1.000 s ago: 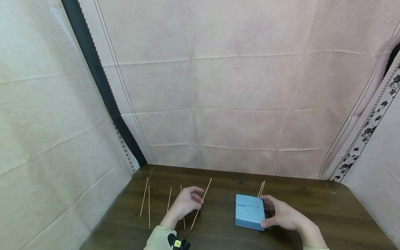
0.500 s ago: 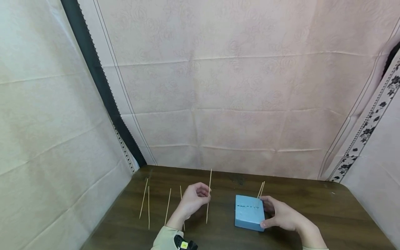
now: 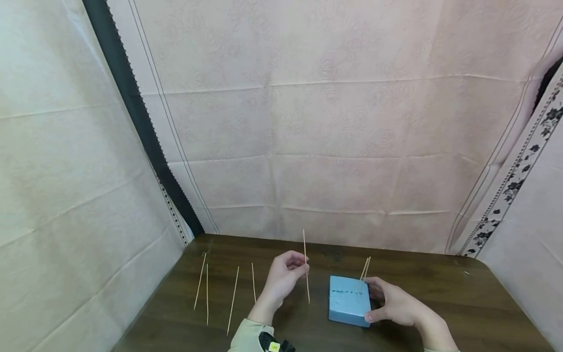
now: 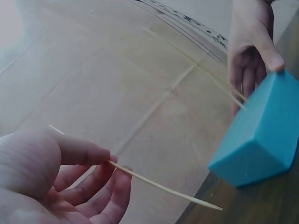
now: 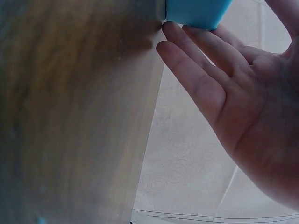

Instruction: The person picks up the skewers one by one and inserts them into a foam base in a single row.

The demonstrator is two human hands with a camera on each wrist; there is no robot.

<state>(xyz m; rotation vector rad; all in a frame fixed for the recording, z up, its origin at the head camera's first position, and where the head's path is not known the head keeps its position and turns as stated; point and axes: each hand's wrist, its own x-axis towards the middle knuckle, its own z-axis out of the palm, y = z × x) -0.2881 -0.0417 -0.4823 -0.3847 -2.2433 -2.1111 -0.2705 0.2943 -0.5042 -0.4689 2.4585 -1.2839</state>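
Note:
My left hand (image 3: 283,276) pinches a thin bamboo skewer (image 3: 308,288) between thumb and fingers, held nearly upright left of the block in the head view. Its pointed end (image 4: 212,205) slants toward the block in the left wrist view. A light blue foam-like block (image 3: 349,308) sits on the table, with a row of dark marks across its top. Two skewers (image 3: 367,269) stand in its top near the right edge, leaning slightly. My right hand (image 3: 398,303) holds the block's right side, thumb at the near corner and fingers (image 5: 196,88) along the side.
Several more skewers (image 3: 233,300) lie apart on the left part of the brown wooden table (image 3: 440,274). Pale cloth (image 3: 330,122) hangs behind the table and along both sides. A strap with a small device (image 3: 274,346) is on the left wrist.
My left hand has lifted the skewer from the table, moved right toward the block and turned the skewer from slanted to nearly upright. The right hand and block stay put.

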